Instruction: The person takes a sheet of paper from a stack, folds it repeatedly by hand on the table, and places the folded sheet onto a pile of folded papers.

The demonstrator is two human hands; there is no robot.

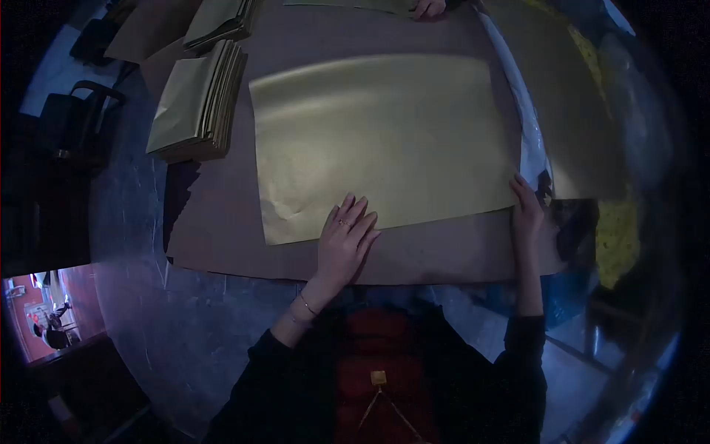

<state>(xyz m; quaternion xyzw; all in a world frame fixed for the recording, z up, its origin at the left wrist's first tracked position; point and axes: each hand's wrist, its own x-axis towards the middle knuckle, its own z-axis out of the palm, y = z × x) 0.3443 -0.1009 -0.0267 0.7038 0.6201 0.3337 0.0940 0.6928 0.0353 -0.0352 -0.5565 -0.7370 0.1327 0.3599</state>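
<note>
A large gold sheet (384, 140), looking like paper or thin card, lies on a brown-covered table (436, 255). Light creases show near its lower left corner. My left hand (346, 240) rests flat on the sheet's near edge with its fingers a little apart; it wears a ring and a bracelet. At the near right corner of the sheet, my right hand (526, 206) has its fingers curled together on the edge, and its thumb is hard to make out.
Stacks of folded gold sheets (194, 103) stand at the left of the table. Beyond the sheet is another person's hand (429, 9) beside another gold piece. A rolled whitish strip (521, 103) runs along the right side. A dark chair (78, 122) stands at far left.
</note>
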